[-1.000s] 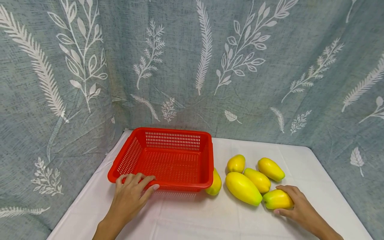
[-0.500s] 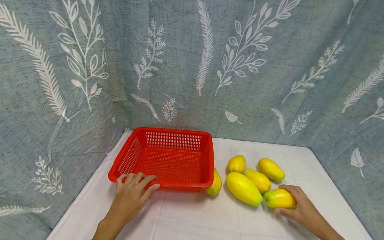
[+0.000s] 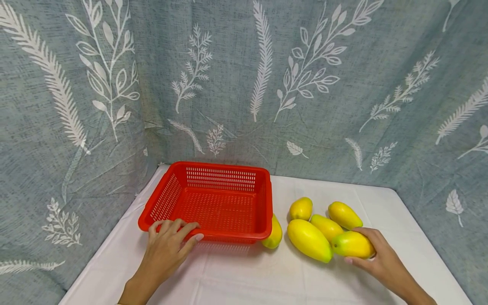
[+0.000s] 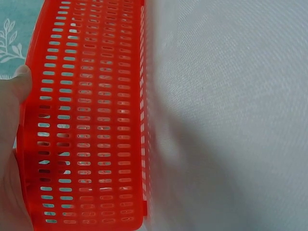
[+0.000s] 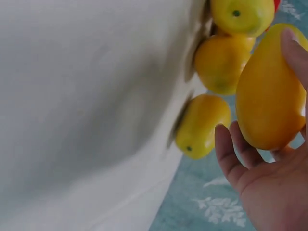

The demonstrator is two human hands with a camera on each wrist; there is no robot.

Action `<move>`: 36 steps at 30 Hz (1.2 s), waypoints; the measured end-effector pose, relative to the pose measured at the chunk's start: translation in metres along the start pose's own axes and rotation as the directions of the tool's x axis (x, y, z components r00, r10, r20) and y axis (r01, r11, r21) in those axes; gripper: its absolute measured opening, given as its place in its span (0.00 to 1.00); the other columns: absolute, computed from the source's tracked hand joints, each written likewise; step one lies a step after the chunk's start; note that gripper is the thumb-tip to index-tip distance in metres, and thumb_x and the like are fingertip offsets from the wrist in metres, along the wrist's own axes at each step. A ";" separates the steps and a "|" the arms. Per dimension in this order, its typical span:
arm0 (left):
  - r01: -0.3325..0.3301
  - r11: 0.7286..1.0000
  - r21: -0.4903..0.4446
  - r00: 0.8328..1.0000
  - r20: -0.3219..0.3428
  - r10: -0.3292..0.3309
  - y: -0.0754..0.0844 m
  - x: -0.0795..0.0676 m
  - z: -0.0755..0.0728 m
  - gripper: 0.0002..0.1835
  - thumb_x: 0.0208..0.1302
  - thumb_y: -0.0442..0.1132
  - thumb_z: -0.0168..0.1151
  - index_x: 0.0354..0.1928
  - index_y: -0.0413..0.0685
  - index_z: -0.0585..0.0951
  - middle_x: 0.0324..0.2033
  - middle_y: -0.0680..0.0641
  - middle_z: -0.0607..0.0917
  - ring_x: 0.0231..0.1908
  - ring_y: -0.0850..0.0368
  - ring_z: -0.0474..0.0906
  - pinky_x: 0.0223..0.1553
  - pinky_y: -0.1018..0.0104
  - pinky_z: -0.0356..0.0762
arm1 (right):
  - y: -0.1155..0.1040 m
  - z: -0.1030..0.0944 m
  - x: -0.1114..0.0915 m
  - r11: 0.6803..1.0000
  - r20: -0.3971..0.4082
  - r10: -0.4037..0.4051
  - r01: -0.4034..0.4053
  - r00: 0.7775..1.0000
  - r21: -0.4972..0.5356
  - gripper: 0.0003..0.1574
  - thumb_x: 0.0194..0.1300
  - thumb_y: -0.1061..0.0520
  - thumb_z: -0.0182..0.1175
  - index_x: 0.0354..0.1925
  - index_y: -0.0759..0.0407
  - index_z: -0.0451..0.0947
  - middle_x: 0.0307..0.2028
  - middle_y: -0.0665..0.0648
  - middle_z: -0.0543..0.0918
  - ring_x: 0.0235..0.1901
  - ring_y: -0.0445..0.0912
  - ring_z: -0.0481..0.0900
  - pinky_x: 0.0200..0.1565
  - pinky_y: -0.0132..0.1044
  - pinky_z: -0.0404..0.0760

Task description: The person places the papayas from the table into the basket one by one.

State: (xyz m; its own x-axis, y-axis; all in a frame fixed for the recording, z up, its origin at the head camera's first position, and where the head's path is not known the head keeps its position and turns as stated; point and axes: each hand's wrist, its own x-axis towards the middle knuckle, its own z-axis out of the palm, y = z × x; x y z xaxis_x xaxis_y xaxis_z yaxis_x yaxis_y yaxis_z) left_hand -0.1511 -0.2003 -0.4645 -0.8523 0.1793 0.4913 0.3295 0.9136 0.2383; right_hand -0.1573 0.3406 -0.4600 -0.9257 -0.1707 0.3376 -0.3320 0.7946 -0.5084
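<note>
My left hand (image 3: pixel 166 250) grips the near rim of a red plastic basket (image 3: pixel 236 235), fingers over the edge and thumb along the rim. Slotted holes cover the basket's side wall (image 4: pixel 91 110) in the left wrist view. My right hand (image 3: pixel 385 262) holds a yellow papaya (image 3: pixel 353 245) with a greenish end, the thumb on one side and fingers on the other. In the right wrist view this papaya (image 5: pixel 269 91) is raised off the white cloth. Just left of it lies a larger yellow papaya (image 3: pixel 309 240); a smaller papaya (image 3: pixel 326 228) sits behind.
Farther back lie two more papayas, one to the left (image 3: pixel 301 208) and one to the right (image 3: pixel 345 215). Another papaya (image 3: pixel 273 233) is partly hidden by the basket's right side. A white cloth (image 3: pixel 274 279) covers the table; a grey-green leaf-patterned curtain (image 3: pixel 228 84) surrounds it.
The papaya in my right hand first shifted slightly right, then rose and moved back left, now overlapping the papaya behind it. My left hand and the basket stay put.
</note>
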 end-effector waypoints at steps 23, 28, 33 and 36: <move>0.015 1.000 -0.004 1.000 0.012 -0.015 0.000 -0.002 0.000 0.15 0.69 0.54 0.70 0.53 0.60 0.88 0.42 0.50 0.84 0.50 0.43 0.78 0.60 0.34 0.60 | -0.063 0.021 0.035 0.991 0.041 -0.020 0.014 0.999 0.132 0.47 0.57 0.43 0.82 0.69 0.45 0.72 0.66 0.52 0.75 0.60 0.45 0.72 0.59 0.33 0.76; 0.004 1.000 -0.006 1.000 -0.006 -0.004 -0.001 -0.003 0.001 0.15 0.68 0.53 0.71 0.52 0.60 0.88 0.41 0.51 0.83 0.48 0.44 0.78 0.60 0.35 0.60 | -0.077 0.027 0.042 0.987 0.066 -0.011 0.001 0.998 0.161 0.47 0.57 0.40 0.81 0.69 0.43 0.71 0.62 0.51 0.76 0.56 0.47 0.74 0.55 0.46 0.78; -0.003 1.000 -0.008 1.000 -0.016 0.003 -0.001 -0.002 0.002 0.15 0.68 0.53 0.71 0.52 0.60 0.88 0.41 0.51 0.83 0.48 0.45 0.77 0.59 0.35 0.60 | -0.093 0.035 0.049 0.981 0.054 -0.040 0.029 0.998 0.192 0.46 0.57 0.41 0.82 0.69 0.44 0.73 0.58 0.50 0.77 0.53 0.46 0.75 0.54 0.45 0.78; -0.010 1.000 -0.014 1.000 -0.026 0.010 -0.001 -0.001 0.003 0.15 0.68 0.53 0.71 0.52 0.59 0.88 0.41 0.51 0.83 0.48 0.45 0.77 0.60 0.35 0.60 | -0.101 0.040 0.054 0.977 0.035 -0.066 0.057 0.997 0.205 0.47 0.56 0.43 0.83 0.68 0.48 0.73 0.59 0.49 0.77 0.53 0.45 0.75 0.55 0.45 0.78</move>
State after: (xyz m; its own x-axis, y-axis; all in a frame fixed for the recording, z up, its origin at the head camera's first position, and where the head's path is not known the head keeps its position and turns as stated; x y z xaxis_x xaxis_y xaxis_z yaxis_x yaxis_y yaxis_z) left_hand -0.1515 -0.2003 -0.4677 -0.8382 0.1786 0.5154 0.3439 0.9065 0.2451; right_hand -0.1814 0.2282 -0.4222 -0.9076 -0.2431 0.3423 -0.4147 0.6469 -0.6400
